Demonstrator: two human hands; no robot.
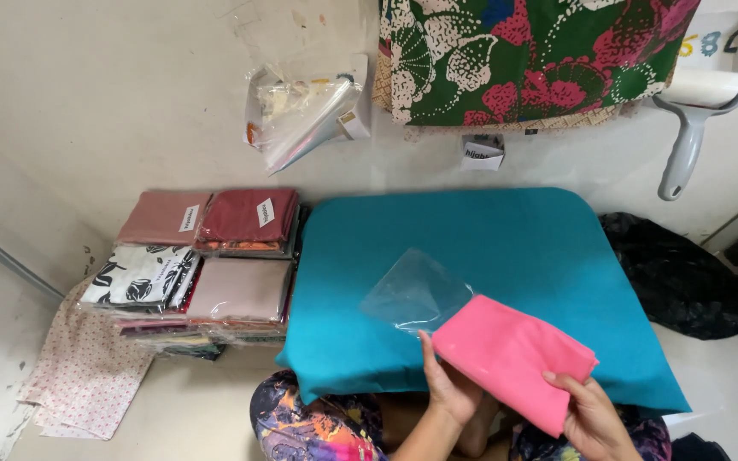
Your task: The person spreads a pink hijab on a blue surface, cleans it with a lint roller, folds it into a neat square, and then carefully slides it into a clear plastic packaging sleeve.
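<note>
I hold a folded pink cloth [512, 358] over the flat teal cushion [506, 256], left hand [450, 388] and right hand [591, 418] fingers pinching its edges. I think I am at the bagging step: next the cloth must slide straight into the clear plastic bag [416, 294] touching it.

Left of the teal cushion [471, 273], clear-wrapped fabric packs [202, 269] lay stacked, two bearing white rectangular labels [266, 212]. A bundle of clear plastic bags [301, 119] lay above them. An empty clear bag [416, 292] rested on the cushion; a small white tag [482, 152] lay beyond it.
</note>
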